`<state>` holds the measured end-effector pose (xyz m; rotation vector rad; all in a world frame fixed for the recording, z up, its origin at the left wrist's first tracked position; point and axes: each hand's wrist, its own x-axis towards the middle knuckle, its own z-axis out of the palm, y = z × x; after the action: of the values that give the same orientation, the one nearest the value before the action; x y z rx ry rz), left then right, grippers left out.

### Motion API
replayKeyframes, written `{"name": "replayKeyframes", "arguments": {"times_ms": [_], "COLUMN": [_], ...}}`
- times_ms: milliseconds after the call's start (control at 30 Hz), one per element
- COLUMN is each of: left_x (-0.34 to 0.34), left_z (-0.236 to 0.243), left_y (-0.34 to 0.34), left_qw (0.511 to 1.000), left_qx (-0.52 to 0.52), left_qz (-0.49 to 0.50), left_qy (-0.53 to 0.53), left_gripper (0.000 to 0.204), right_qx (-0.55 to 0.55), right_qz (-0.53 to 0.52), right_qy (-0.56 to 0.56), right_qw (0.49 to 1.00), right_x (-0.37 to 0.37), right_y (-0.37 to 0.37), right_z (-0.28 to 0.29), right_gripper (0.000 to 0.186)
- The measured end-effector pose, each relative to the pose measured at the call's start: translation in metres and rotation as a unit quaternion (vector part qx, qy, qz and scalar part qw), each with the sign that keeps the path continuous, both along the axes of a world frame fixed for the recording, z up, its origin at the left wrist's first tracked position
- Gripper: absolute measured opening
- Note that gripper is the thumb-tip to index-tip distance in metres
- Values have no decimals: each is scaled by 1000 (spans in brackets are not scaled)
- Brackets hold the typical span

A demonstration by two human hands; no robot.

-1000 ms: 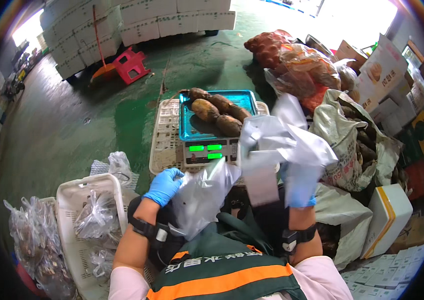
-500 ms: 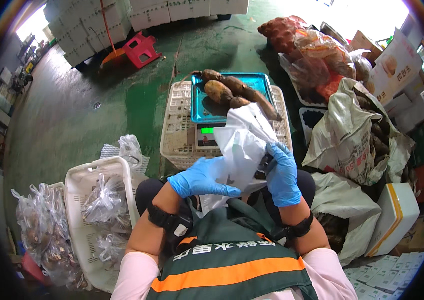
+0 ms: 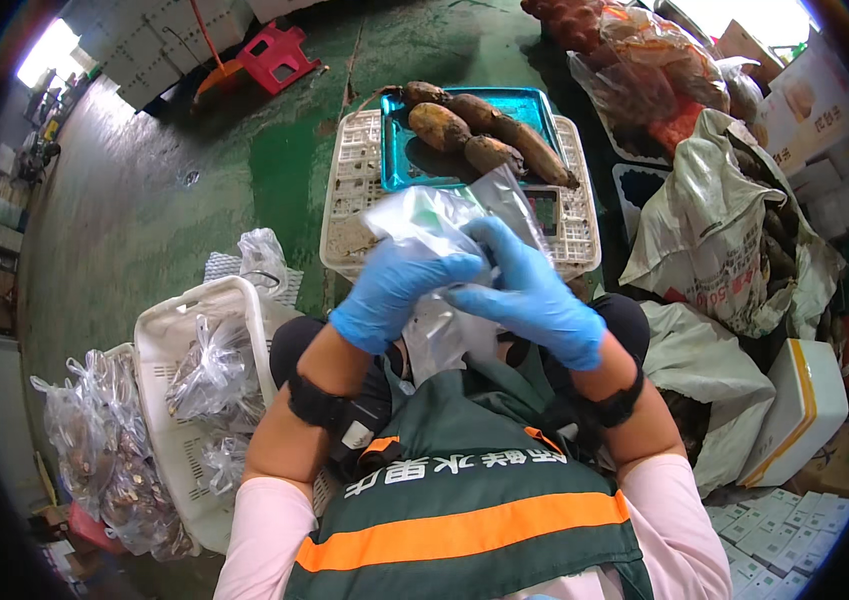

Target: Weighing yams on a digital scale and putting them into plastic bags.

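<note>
A: Where are the two hands?
B: Together in the middle, above the person's lap, both in blue gloves. The left hand [image 3: 392, 290] is on the left, its fingers curled in against a plastic bag [image 3: 424, 218]. The right hand [image 3: 549, 305] faces it, thumb and fingers bent around the bag from the right.
A: So both are grasping the bag?
B: They look that way, though blur and the crumpled film make it hard to tell just how the left fingertips grip.
A: And the bag itself?
B: Between the hands, whitish and partly see-through. Its far part stands up in front of a blue tray [image 3: 402, 160]; its near part hangs below the gloves, before the dark green apron [image 3: 504, 475].
A: What's on that tray?
B: Several brown roots [image 3: 439, 127], the longest reaching past the near right corner. Beneath it is a white plastic crate [image 3: 352, 175].
A: And to either side?
B: Near left, a white basket [image 3: 157, 350] holds knotted clear bags [image 3: 212, 370] of brownish things. On the right, a pale woven sack [image 3: 689, 235] stands open, with a white box [image 3: 794, 415] banded in yellow nearer. Far left, there's a red plastic stool [image 3: 277, 60].
</note>
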<state>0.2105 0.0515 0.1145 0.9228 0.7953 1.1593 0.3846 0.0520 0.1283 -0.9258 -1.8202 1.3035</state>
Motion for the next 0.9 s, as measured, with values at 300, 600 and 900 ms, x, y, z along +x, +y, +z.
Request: {"name": "replayKeyframes", "arguments": {"times_ms": [300, 600, 900], "left_x": [-8, -18, -48], "left_z": [4, 4, 4], "left_y": [-9, -26, -10], "left_qw": [996, 944, 982], "left_qx": [-57, -43, -32], "left_qz": [-22, 5, 133], "left_qy": [-59, -327, 128], "left_gripper": [58, 55, 27], "right_qx": [-57, -17, 176], "right_qz": [-36, -193, -54], "right_qy": [6, 49, -188], "right_qw": [998, 980, 965], "right_x": [4, 40, 69], "right_y": [10, 42, 29], "right_z": [-20, -55, -9], "right_gripper": [38, 5, 61]}}
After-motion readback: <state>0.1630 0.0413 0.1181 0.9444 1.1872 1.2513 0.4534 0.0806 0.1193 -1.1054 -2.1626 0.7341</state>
